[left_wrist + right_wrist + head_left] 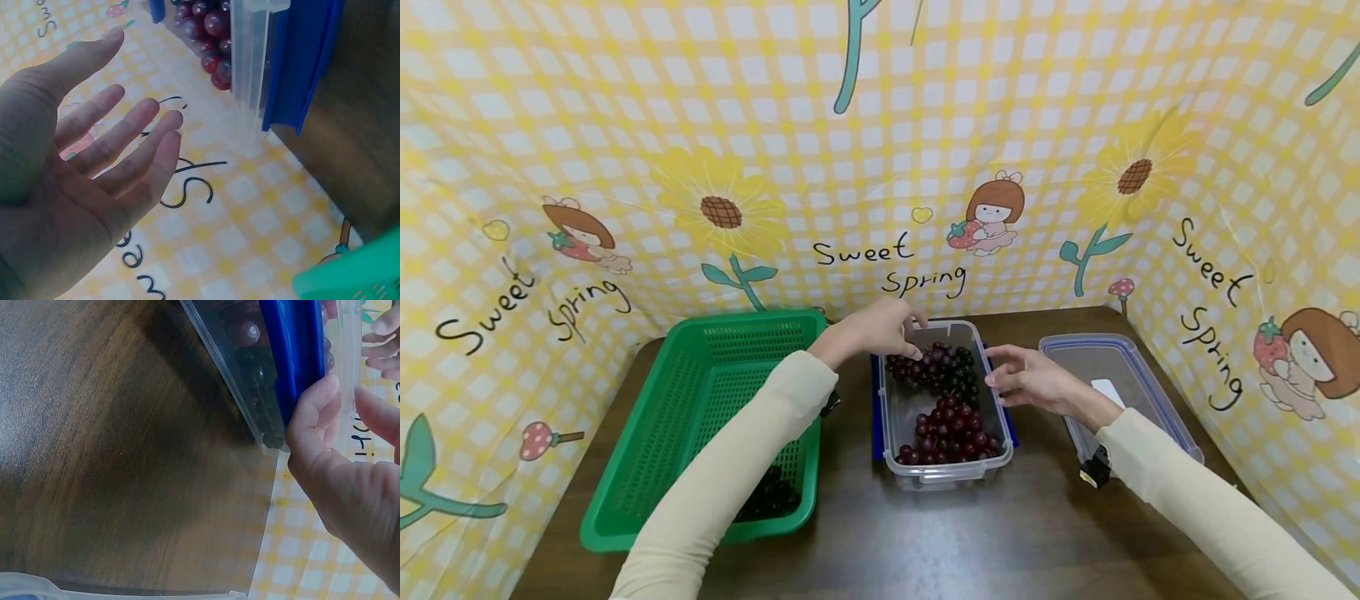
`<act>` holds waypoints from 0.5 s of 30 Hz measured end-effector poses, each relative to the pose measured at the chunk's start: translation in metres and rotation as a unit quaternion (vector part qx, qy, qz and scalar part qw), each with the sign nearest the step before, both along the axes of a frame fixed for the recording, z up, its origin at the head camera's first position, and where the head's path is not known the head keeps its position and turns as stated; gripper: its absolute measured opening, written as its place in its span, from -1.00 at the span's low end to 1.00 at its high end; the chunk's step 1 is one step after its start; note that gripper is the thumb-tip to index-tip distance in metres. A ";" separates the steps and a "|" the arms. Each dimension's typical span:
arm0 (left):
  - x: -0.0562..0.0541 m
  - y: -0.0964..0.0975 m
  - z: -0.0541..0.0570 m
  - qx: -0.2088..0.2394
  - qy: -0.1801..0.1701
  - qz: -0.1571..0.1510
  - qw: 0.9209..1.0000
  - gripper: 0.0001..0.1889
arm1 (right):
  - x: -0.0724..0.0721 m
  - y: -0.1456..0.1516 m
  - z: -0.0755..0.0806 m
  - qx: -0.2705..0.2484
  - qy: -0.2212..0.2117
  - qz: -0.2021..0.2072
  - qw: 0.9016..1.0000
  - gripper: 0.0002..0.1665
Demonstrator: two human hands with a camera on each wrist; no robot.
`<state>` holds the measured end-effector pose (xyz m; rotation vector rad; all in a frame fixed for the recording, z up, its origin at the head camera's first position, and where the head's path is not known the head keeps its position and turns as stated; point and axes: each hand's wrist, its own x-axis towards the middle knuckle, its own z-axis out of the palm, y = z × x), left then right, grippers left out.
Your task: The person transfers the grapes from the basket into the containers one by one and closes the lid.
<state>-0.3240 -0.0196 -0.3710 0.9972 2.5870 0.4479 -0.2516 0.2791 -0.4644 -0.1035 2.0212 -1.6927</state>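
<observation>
A clear plastic container (pixel 910 412) with blue side latches holds bunches of grapes. Dark red grapes (pixel 951 433) lie at its near end, with purple grapes (pixel 906 368) and blackish-green grapes (pixel 964 367) toward the back. My left hand (pixel 880 327) hovers at the container's back left corner. In the left wrist view its fingers are spread and the palm is bare. At the opposite long side is my right hand (pixel 1037 379), fingertips right at the wall. The right wrist view has those fingers against the blue latch (pixel 294 356), thumb apart from them near the rim.
A green plastic basket (pixel 602 523) stands on the left, dark grapes (pixel 771 496) in its near right corner, partly behind my left sleeve. On the right lies a clear lid (pixel 1078 354) with a blue seal. Yellow checked cloth (pixel 880 167) rises behind the brown table (pixel 925 542).
</observation>
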 end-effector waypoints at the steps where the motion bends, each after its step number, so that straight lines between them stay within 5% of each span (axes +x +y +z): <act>1: 0.002 -0.001 0.002 0.000 0.006 -0.001 1.000 -0.48 | 0.000 0.000 0.000 0.000 0.000 0.000 1.000 -0.18; 15: 0.036 -0.044 0.005 0.041 0.043 -0.035 0.998 -0.62 | 0.000 0.000 0.001 -0.009 -0.002 0.004 1.000 -0.19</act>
